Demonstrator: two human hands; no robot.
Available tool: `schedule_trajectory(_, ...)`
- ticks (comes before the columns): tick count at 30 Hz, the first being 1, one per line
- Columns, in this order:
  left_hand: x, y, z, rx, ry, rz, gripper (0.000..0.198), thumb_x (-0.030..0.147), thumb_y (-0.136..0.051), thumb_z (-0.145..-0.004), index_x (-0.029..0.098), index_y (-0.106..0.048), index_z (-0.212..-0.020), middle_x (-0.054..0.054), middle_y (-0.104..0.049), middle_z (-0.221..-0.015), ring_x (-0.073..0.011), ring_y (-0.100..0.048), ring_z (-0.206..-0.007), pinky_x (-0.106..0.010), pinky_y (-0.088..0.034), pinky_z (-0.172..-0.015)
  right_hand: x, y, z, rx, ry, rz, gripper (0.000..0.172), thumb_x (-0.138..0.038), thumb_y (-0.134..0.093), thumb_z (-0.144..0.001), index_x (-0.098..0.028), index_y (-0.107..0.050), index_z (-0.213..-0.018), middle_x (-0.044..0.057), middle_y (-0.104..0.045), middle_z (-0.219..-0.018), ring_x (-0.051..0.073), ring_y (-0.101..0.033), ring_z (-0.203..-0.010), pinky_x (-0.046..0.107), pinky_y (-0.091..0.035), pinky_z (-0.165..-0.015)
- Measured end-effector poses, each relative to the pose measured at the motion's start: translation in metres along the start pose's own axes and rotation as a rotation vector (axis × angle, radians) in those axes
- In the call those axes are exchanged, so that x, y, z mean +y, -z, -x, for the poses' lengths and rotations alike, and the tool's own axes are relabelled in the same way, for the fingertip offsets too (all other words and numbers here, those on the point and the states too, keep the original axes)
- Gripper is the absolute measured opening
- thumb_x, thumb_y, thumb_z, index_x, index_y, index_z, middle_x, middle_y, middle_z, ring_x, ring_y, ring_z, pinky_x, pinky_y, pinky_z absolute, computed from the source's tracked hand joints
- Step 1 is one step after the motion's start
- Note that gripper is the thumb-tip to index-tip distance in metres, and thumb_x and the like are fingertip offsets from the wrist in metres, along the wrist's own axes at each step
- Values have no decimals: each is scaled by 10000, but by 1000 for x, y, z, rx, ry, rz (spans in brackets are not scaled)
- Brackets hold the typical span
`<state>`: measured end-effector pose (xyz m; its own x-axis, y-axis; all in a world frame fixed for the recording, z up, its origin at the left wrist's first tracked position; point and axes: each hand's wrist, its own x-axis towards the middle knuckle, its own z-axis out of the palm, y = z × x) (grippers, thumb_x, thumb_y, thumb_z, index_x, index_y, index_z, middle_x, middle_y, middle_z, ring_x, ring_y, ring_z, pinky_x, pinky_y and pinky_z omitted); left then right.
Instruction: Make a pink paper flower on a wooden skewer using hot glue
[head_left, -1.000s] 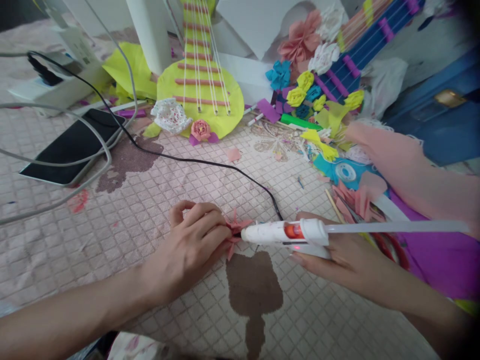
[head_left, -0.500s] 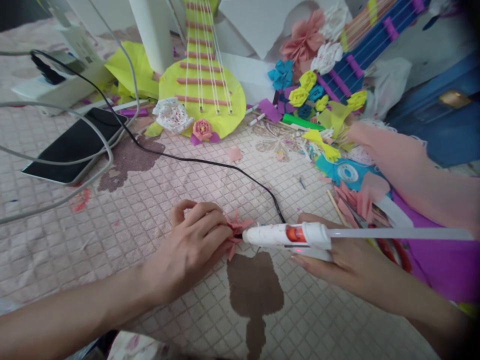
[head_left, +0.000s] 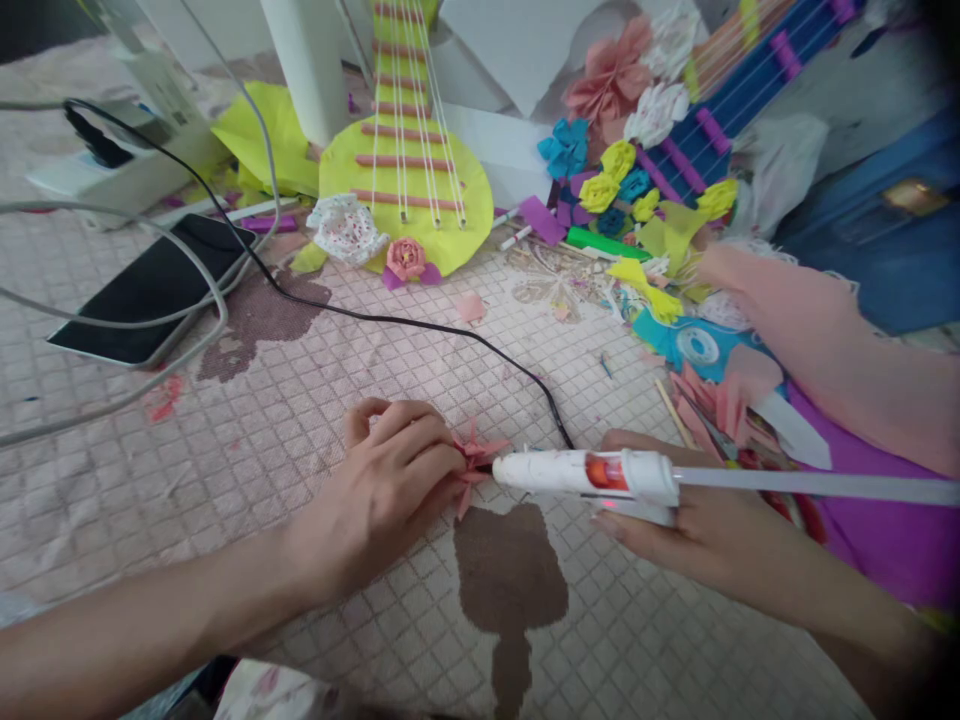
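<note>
Far left on the desk [head_left: 262, 470], which has a quilted cloth over it, you have the power strip [head_left: 64, 182], with the black cord [head_left: 420, 321] running from it across to the glue gun [head_left: 551, 470]. Phone [head_left: 135, 310] lies near the strip, grey cable [head_left: 97, 323] looped over it. Next, yellow paper [head_left: 262, 135], then the yellow guitar [head_left: 472, 200], white flower [head_left: 345, 230] and small rose [head_left: 406, 258] at its lower edge. In front of these, your left hand [head_left: 401, 460] is curled closed on the left side of the pink flower [head_left: 474, 450]; fingertips hidden. Flower sits at mid-desk, between your hands, petals splayed. Gun's dark tip is at the flower's right side; cannot tell if it touches. Gun lies level, red light lit, clear glue stick [head_left: 810, 485] projecting from its rear. Your right hand [head_left: 675, 520] is wrapped around the gun's handle. Beyond, the blue guitar [head_left: 750, 115] leans among paper flowers. Far right: pink paper [head_left: 832, 350] and, nearer you, a purple sheet [head_left: 896, 530].
</note>
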<state>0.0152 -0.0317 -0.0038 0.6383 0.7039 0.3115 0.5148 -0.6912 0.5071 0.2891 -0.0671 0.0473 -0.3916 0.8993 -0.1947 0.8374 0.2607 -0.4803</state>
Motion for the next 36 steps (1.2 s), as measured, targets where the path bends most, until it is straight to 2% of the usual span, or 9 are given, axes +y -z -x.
schedule_trajectory(9, -2, 0, -1, -21, 39, 23, 57, 273, -552, -899, 239, -598, -905, 13, -635, -949, -189, -499, -973, -397, -289, -866, 9, -2, 13, 83, 10, 42, 150, -379, -556, -817, -292, -469, -903, -54, -582, -689, 146, -568, -557, 246, -449, -440)
schedule_trajectory(14, -2, 0, -3, -18, 90, 36, 63, 274, -560, -889, 214, -559, -911, -8, -598, -951, -182, -492, -936, -379, -321, -836, 11, -3, 16, 88, 3, -14, 113, -345, -560, -808, -279, -468, -813, -49, -594, -679, 150, -591, -570, 237, -462, -445)
schedule_trajectory(17, -2, -2, -5, -8, 126, 68, 108, 278, -590, -866, 210, -539, -932, -22, -568, -962, -183, -490, -933, -359, -356, -811, 13, -4, 18, 102, 15, -51, 93, -327, -544, -820, -293, -496, -892, -50, -623, -702, 155, -618, -598, 229, -473, -450)
schedule_trajectory(21, -1, -4, -6, 44, 170, 104, 206, 294, -616, -843, 208, -516, -1003, -47, -526, -1028, -191, -492, -972, -352, -401, -826, 14, -4, 20, 139, 28, -33, 171, -327, -544, -829, -299, -506, -993, -37, -675, -804, 161, -644, -637, 217, -472, -431)
schedule_trajectory(24, -1, -4, -7, 48, 179, 112, 250, 299, -605, -849, 212, -506, -1061, -55, -519, -1085, -197, -492, -1023, -355, -411, -854, 15, -4, 21, 226, 36, 3, 143, -349, -548, -830, -289, -542, -960, -42, -672, -776, 156, -637, -621, 222, -495, -479)
schedule_trajectory(27, -2, -5, -7, 25, 176, 107, 246, 292, -609, -843, 215, -508, -1053, -39, -549, -1072, -193, -504, -1011, -364, -399, -869, 20, -5, 20, 311, -19, 26, 147, -359, -575, -817, -285, -586, -943, -47, -666, -754, 156, -629, -624, 230, -505, -513)
schedule_trajectory(36, -2, -8, -11, 44, 214, 110, 233, 269, -663, -780, 217, -535, -967, 1, -611, -956, -190, -531, -927, -362, -370, -812, 25, -5, 16, 410, -84, -16, 209, -409, -571, -817, -282, -643, -966, -24, -692, -831, 188, -641, -730, 287, -521, -643)
